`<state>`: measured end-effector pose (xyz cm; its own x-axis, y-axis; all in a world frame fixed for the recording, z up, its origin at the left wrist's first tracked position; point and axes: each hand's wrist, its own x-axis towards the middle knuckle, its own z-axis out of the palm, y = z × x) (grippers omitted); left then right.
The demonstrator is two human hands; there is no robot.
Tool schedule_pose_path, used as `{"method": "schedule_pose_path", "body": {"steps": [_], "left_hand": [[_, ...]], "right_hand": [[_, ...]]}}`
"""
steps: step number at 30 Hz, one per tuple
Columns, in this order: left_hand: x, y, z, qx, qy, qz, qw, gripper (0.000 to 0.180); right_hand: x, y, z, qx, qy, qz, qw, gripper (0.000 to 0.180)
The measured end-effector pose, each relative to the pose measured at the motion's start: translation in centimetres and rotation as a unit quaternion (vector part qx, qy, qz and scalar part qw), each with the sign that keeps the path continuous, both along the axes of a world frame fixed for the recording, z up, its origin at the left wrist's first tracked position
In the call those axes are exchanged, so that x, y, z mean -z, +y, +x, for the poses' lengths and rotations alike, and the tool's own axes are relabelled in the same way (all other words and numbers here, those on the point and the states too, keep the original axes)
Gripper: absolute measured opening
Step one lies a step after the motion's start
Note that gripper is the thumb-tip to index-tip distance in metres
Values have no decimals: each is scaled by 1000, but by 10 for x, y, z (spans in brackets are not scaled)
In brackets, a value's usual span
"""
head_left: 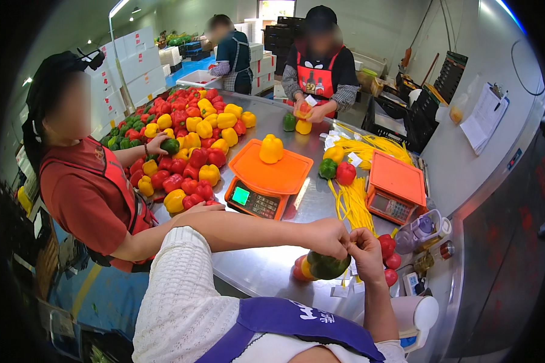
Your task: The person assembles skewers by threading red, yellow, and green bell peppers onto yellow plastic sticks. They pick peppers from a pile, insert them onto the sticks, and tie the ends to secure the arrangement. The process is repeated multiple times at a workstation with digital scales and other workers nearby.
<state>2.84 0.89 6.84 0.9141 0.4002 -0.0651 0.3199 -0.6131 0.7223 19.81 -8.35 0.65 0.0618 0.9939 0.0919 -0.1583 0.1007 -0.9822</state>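
Peppers [321, 266] bunched green, red, yellow, partly hidden under hands | left hand [328, 237] and right hand [364, 245] fingers pinch together above them; what they pinch unclear | steel bench [266, 266]

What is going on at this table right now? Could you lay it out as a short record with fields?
Left hand: left hand at the top of a green pepper, fingers pinched beside the other hand
Right hand: right hand pinched at the same spot
Under the green pepper: a red and a yellow pepper, partly hidden
Nearby: yellow ties on the steel table
Scale: orange scale bearing a yellow pepper
Pile: loose peppers, a co-worker's hand on it
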Motion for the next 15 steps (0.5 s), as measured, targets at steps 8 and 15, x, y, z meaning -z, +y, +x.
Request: {"method": "schedule_pose_path", "body": {"steps": [8, 15], "left_hand": [[-8, 15, -5, -85, 48, -145, 985, 24], [-25, 24, -5, -154, 125, -145, 969, 23]], "right_hand": [[4, 2, -17, 79, -32, 58, 995, 12], [-4, 7, -39, 155, -124, 104, 975, 9]]}}
